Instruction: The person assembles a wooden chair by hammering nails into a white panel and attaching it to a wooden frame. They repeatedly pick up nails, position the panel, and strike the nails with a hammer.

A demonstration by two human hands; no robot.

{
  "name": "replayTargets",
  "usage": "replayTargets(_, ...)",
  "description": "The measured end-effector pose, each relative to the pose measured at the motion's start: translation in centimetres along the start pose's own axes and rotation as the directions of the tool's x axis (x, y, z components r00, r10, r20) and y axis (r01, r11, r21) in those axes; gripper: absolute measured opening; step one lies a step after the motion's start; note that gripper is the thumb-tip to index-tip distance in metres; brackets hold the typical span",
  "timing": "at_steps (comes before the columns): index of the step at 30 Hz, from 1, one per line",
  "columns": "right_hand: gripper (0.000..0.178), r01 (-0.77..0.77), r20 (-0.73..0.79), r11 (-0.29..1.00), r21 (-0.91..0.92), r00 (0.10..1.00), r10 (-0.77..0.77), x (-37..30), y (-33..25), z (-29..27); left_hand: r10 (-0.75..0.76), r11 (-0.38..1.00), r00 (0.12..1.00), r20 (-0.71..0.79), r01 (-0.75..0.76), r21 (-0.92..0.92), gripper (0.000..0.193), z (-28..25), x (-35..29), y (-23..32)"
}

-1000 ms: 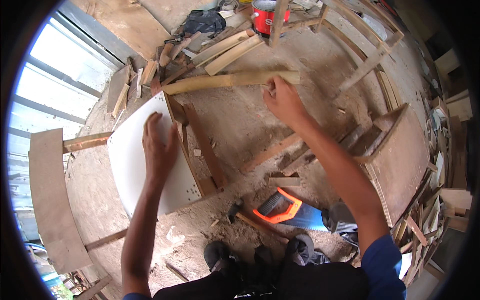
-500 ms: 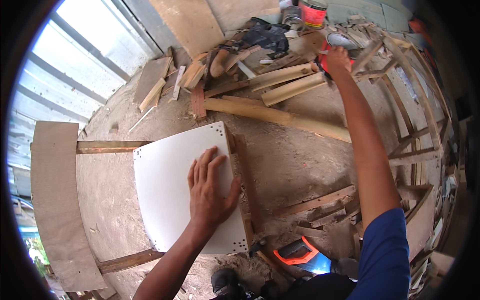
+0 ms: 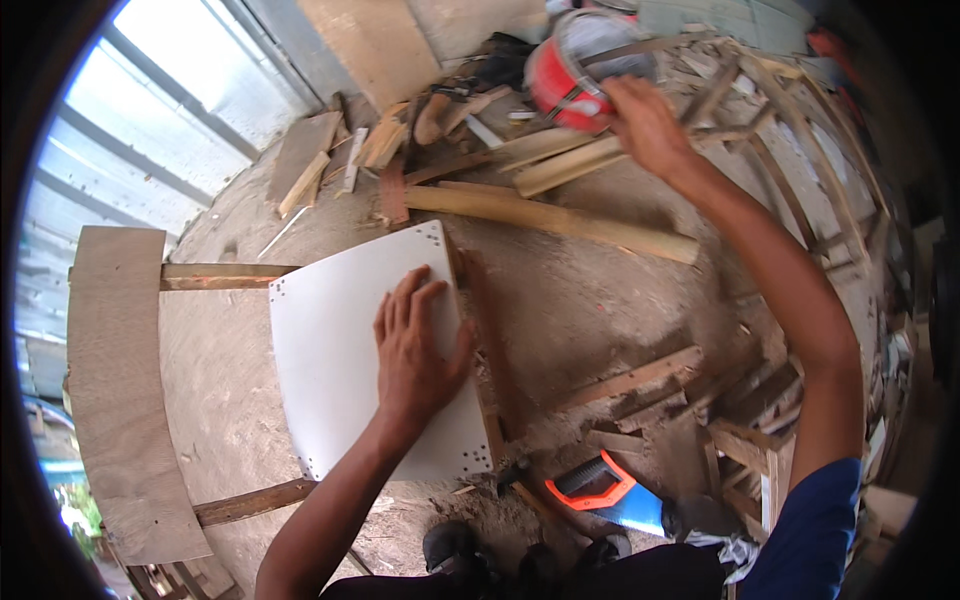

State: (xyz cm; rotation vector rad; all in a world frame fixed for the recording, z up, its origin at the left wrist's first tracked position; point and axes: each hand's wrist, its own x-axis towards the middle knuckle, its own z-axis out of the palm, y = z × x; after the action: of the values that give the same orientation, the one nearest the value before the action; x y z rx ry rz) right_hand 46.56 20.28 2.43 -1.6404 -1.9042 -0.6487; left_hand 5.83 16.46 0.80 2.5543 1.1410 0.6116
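Note:
My left hand (image 3: 412,350) lies flat on a white board (image 3: 335,370), fingers spread. The board has clusters of small dark dots at its corners and rests on a wooden frame (image 3: 240,276). At the far side, my right arm stretches out and my right hand (image 3: 648,128) grips the edge of a red can (image 3: 556,80) with a pale metal rim. The can is tilted with its opening toward the upper right and looks raised above the wood pieces. Motion blurs it, so its contents cannot be made out.
Wooden offcuts (image 3: 560,215) and a black plastic bag (image 3: 500,62) lie beyond the board. An orange-handled handsaw (image 3: 600,490) and a hammer (image 3: 514,476) are near my feet. Slatted wood frames (image 3: 800,190) stand at right, a plywood strip (image 3: 125,400) at left.
My right hand has lifted the red can from among the scraps and brought it to the left. My left hand stays on the white board.

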Motion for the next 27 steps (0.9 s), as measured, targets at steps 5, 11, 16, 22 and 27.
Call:
replayTargets(5, 0.032, -0.161, 0.435, 0.906, 0.391, 0.9, -0.028, -5.7, -8.7, -8.7, 0.027, 1.0, 0.999, -0.042, -0.027, -0.015, 0.046, 0.0, -0.7, -0.6)
replayTargets(11, 0.027, -0.314, 0.592, 0.942, 0.114, 0.783, 0.19, -16.9, -9.7, -14.8, 0.099, 0.995, 0.995, -0.008, -0.099, 0.011, 0.045, 0.5, -0.9, -0.4)
replayTargets(16, 0.036, -0.422, 0.702, 0.894, 0.154, 0.683, 0.202, -22.5, -8.6, -17.6, 0.12, 0.993, 0.993, -0.004, -0.12, 0.012, 0.045, 1.0, -1.1, -0.4)
replayTargets(22, 0.037, -0.713, 0.65, 0.609, 0.348, 0.651, 0.392, -19.3, -2.9, -15.9, 0.125, 0.992, 0.992, -0.002, -0.125, 0.018, 0.044, 1.0, -1.0, -0.3)
replayTargets(27, 0.025, -0.579, 0.723, 0.813, 0.064, 0.588, 0.362, -19.5, -5.9, -13.2, 0.15, 0.988, 0.989, -0.012, -0.15, 0.02, 0.043, 0.8, -1.1, -0.4)
